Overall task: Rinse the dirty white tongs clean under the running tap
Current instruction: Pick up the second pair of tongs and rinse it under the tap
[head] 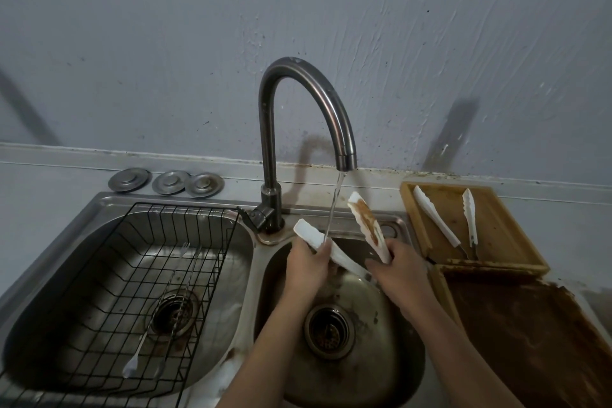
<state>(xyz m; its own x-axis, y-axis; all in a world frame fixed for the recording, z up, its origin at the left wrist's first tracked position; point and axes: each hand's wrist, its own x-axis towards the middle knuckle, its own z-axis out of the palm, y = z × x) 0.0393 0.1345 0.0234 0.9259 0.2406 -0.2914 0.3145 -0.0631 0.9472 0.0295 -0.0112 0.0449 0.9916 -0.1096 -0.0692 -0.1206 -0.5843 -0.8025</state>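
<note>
From your head camera, you hold one pair of white tongs (pixel 344 235) over the right sink basin (pixel 394 325), arms spread apart. Your left hand (pixel 306 263) curls around the left arm, where the tap's (pixel 298 129) single water stream (pixel 334 205) lands; your right hand (pixel 399 267) grips the brown-smeared right arm. Two more white tongs (pixel 447 215) lie in one wooden tray (pixel 496 232). Three metal drain covers (pixel 167 181) sit behind the left basin, which holds one black wire rack (pixel 109 275) containing one cleaned pair of tongs (pixel 162 315).
</note>
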